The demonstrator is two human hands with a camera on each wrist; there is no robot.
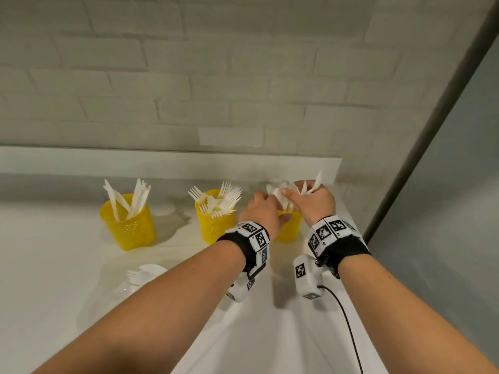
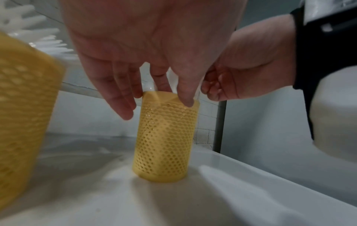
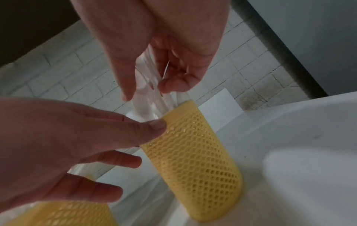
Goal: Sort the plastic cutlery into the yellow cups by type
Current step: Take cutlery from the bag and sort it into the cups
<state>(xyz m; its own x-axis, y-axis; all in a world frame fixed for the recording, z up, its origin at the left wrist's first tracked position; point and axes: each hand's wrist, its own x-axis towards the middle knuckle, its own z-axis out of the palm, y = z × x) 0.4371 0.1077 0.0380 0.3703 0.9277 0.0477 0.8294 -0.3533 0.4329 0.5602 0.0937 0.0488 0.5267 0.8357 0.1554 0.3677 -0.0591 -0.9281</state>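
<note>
While the right hand (image 1: 313, 201) is gripping a bundle of spoons (image 3: 146, 105), fingers curled round the handles, their ends are sitting inside the rightmost yellow cup (image 1: 289, 230) — the left hand (image 1: 263, 209) seems to be pinching its rim. Next move is calling for a gentle release.

The right cup (image 2: 164, 137) is coloured yellow and pierced all over with small holes; the left cup (image 1: 129, 225) and middle cup (image 1: 213, 225) are yellow too. The knives (image 1: 139, 195), forks (image 1: 226, 195) and table (image 1: 54, 265) are seen as white. The spoons (image 3: 144, 97) appear translucent, though blurred. The wall (image 1: 243, 76) is laid in pale brick. The wristbands (image 1: 239, 249) are black, fitted with black-and-white chequered markers (image 1: 324, 232).
</note>
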